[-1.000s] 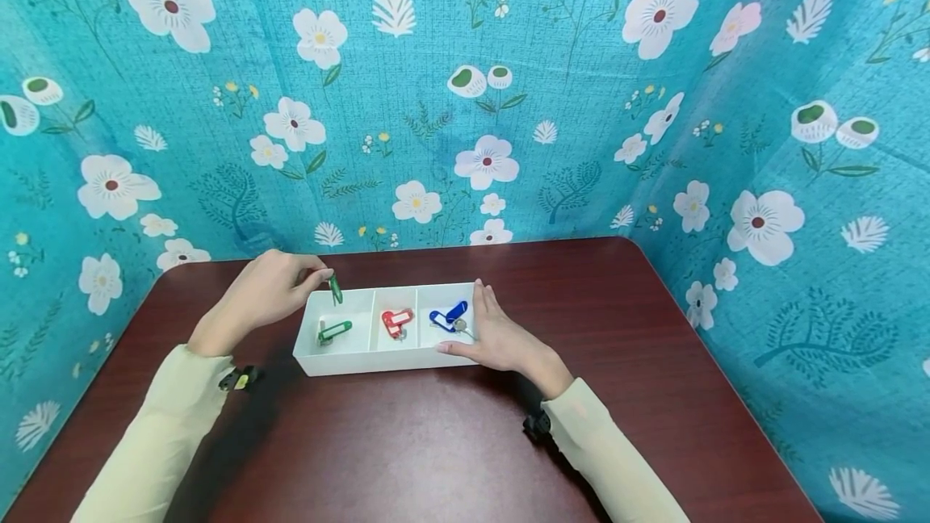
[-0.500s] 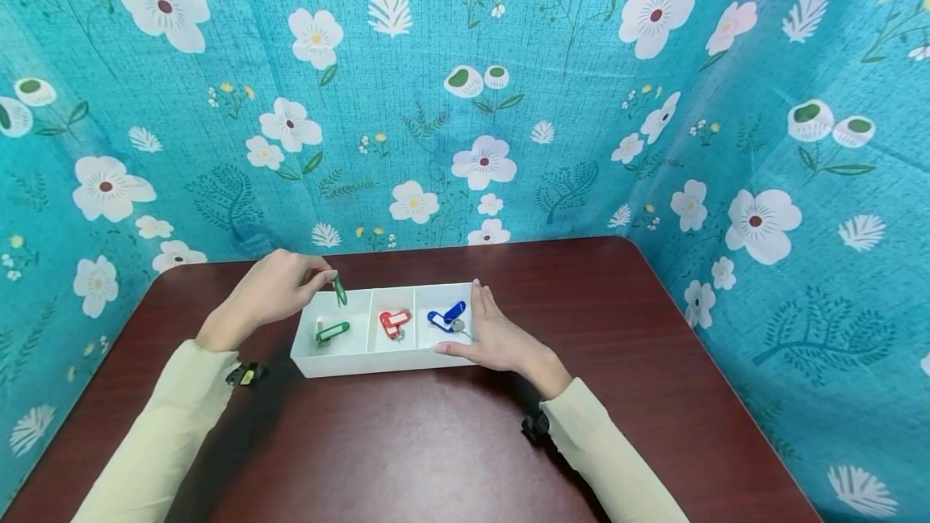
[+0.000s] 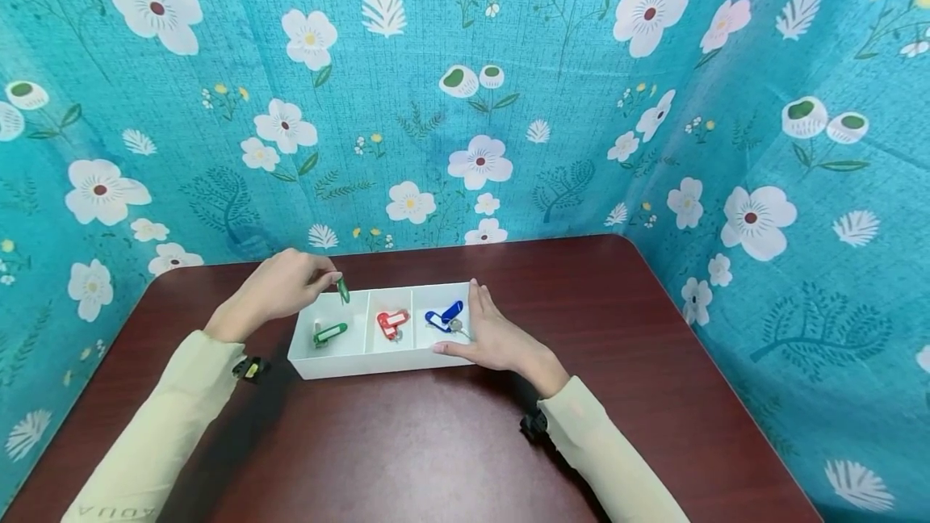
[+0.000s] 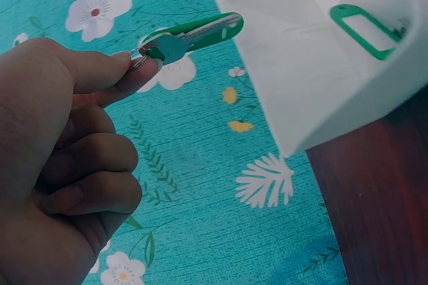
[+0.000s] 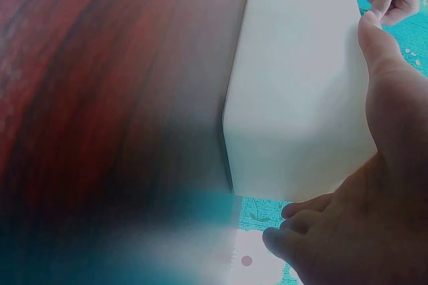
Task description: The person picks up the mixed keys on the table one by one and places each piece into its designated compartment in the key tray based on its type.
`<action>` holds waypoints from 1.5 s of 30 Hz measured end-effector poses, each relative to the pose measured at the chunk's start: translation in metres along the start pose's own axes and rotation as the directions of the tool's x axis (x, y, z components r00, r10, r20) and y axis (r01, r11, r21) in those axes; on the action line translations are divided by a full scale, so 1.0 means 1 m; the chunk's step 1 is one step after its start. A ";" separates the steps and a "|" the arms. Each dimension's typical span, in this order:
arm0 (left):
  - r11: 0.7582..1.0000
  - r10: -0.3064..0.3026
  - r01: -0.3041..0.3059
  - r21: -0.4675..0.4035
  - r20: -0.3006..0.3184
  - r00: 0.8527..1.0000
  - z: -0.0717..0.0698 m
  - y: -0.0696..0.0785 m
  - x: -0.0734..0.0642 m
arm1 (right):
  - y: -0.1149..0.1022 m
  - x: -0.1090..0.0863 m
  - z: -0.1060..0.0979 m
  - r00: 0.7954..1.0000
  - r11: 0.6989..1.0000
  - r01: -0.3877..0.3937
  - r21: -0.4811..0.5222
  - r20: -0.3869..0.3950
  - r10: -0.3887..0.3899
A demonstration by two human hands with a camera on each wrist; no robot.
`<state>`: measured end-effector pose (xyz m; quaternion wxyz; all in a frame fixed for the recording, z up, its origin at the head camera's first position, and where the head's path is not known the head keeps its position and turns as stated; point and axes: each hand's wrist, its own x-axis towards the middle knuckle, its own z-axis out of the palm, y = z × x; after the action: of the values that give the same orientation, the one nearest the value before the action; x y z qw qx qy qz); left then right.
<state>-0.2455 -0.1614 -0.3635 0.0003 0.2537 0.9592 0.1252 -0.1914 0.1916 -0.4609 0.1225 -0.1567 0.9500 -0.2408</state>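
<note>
My left hand (image 3: 279,285) pinches the ring of a key with a green key tag (image 4: 231,25) between thumb and forefinger, its other fingers curled. In the head view the tag hangs above the back of the left compartment of a white three-compartment box (image 3: 341,364). Another green key tag (image 3: 331,332) lies inside that compartment. Red key tags (image 3: 393,318) fill part of the middle one, and blue key tags (image 3: 452,311) with a key (image 3: 458,327) lie in the right one. My right hand (image 3: 501,339) rests against the box's right end, thumb along the front rim, fingers straight.
The box stands on a dark reddish-brown table (image 3: 407,450), towards its back edge. Behind and to the right hangs a teal floral cloth (image 3: 429,127). Each wrist carries a small black camera, such as the left one (image 3: 250,369).
My left hand has shifted slightly right, bringing the green key tag a little farther over the left compartment. My right hand stays at the box's end. The head view has shifted slightly.
</note>
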 end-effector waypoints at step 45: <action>0.995 0.011 -0.025 0.099 0.131 0.991 0.022 0.001 0.009 | 0.000 0.000 0.001 1.000 1.000 -0.002 -0.015 -0.007 0.002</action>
<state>-0.2516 -0.1513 -0.3840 0.0490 0.2697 0.9598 0.0600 -0.1912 0.1911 -0.4614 0.1182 -0.1558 0.9524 -0.2341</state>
